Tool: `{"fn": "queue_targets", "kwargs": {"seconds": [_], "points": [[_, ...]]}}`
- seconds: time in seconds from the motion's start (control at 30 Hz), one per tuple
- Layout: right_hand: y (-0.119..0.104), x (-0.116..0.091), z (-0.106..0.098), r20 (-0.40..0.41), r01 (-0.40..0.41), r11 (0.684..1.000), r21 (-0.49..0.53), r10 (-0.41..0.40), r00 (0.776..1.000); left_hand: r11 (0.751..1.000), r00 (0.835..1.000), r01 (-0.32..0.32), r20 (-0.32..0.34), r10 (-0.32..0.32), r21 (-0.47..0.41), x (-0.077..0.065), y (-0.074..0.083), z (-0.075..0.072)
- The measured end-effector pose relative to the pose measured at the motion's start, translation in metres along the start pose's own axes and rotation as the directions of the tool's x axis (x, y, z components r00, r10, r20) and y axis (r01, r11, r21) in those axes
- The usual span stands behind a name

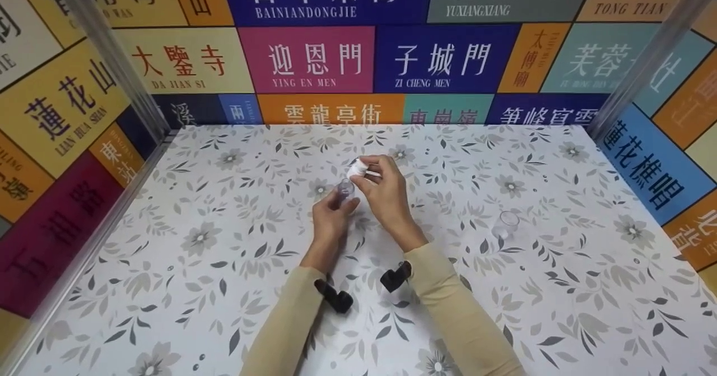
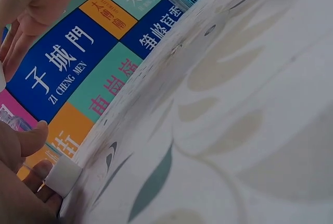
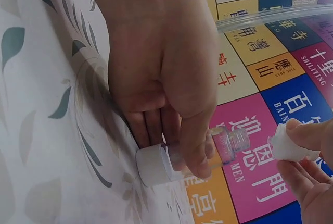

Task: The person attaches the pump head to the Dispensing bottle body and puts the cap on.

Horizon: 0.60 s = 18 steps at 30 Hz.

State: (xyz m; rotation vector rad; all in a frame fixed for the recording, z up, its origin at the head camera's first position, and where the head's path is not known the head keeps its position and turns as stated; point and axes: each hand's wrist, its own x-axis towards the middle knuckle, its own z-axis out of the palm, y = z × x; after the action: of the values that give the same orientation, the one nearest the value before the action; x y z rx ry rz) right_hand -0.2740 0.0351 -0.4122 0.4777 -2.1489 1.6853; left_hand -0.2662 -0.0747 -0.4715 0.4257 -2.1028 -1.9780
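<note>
My left hand (image 1: 330,219) grips a small clear bottle (image 3: 229,145) with a threaded open neck. The bottle's lower end is a white band (image 3: 153,165), held low, close over the patterned table; the thumb lies across its side. Between the thumb and fingers of my right hand (image 1: 389,191) is a white bottle top (image 3: 286,145), pinched just above the neck. A narrow gap separates top and neck in the right wrist view. In the left wrist view the white band (image 2: 63,175) shows beneath the left fingers, while the bottle top is mostly cut off at the left edge.
A clear cup-shaped cover (image 1: 507,226) stands on the floral tabletop (image 1: 269,309) to the right of my hands. Coloured panels with writing (image 1: 313,59) wall in the back and sides. Clear posts (image 1: 644,56) rise at the rear corners.
</note>
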Motion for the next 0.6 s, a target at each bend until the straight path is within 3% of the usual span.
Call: {"fn": "queue_targets", "kwargs": {"seconds": [0.13, 0.27, 0.6], "points": [[0.003, 0.0, 0.003, 0.021, 0.072, 0.997, -0.035, -0.071, 0.997, 1.0, 1.0, -0.021, -0.004, 0.021, -0.019, -0.001, 0.0, -0.001], [0.006, 0.0, 0.007, 0.058, 0.099, 0.995, -0.006, -0.099, 0.993, 0.999, 0.999, -0.038, -0.004, 0.038, -0.026, -0.002, 0.0, -0.001], [0.016, -0.004, 0.016, 0.118, 0.17, 0.985, -0.041, -0.164, 0.979, 0.996, 0.998, -0.065, -0.006, 0.066, 0.066, -0.003, 0.0, -0.003]]}}
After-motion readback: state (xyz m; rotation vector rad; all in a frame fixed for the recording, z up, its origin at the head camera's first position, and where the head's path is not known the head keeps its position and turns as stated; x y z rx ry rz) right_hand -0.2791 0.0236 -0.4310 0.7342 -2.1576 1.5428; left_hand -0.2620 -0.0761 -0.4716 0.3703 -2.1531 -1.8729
